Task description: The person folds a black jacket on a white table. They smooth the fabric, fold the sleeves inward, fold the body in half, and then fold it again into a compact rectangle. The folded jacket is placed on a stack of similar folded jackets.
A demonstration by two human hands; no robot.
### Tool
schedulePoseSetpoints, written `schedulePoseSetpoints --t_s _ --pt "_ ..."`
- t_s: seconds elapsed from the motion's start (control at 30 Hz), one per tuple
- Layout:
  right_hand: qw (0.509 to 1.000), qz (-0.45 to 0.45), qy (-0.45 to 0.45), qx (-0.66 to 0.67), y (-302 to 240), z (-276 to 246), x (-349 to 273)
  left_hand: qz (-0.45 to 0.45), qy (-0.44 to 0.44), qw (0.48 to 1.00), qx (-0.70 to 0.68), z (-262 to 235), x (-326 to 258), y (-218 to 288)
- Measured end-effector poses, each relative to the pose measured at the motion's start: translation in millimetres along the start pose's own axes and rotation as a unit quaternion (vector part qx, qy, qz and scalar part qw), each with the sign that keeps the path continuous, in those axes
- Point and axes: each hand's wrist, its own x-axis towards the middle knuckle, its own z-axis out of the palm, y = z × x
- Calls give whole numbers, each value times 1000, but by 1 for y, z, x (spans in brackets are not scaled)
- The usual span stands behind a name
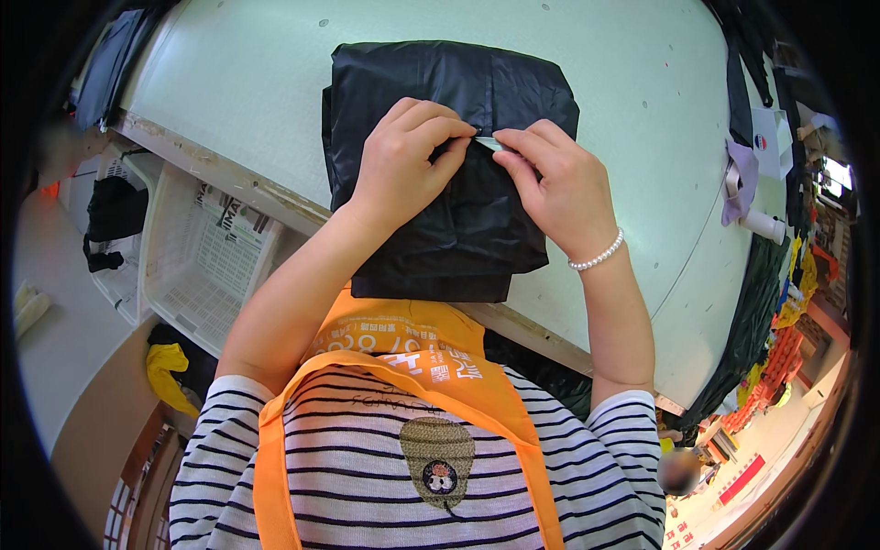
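A folded piece of shiny black fabric [440, 82] lies on the pale green table, its near end hanging over the front edge against my apron. My left hand [408, 160] pinches the fabric near its middle, thumb and forefinger together. Close to those fingertips, my right hand [561, 183] pinches a small pale, pointed strip [489, 143]. Its inner end reaches the pinched spot on the fabric. Whether the strip is a label or a small tool cannot be made out. A pearl bracelet [598, 252] circles my right wrist.
The pale green tabletop [642, 137] has a worn front edge. White plastic baskets [206, 252] stand below it at the left. At the table's right edge lie a purple cloth [739, 183], a white cylinder [763, 225] and dark fabric [742, 321].
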Motion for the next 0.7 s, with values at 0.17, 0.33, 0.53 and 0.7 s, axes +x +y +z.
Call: schedulePoseSetpoints --t_s 0.17,0.33,0.53,0.7 --pt "971 99 7 219 15 13 -5 4 -1 1000 4 -1 -1 0" --pt "921 193 22 338 20 17 -10 -7 -21 1000 4 0 0 5" --pt "914 193 49 354 22 24 -16 -26 -60 998 20 7 2 7" --pt "900 271 99 327 45 11 -39 -91 -96 988 -80 -11 -2 14"
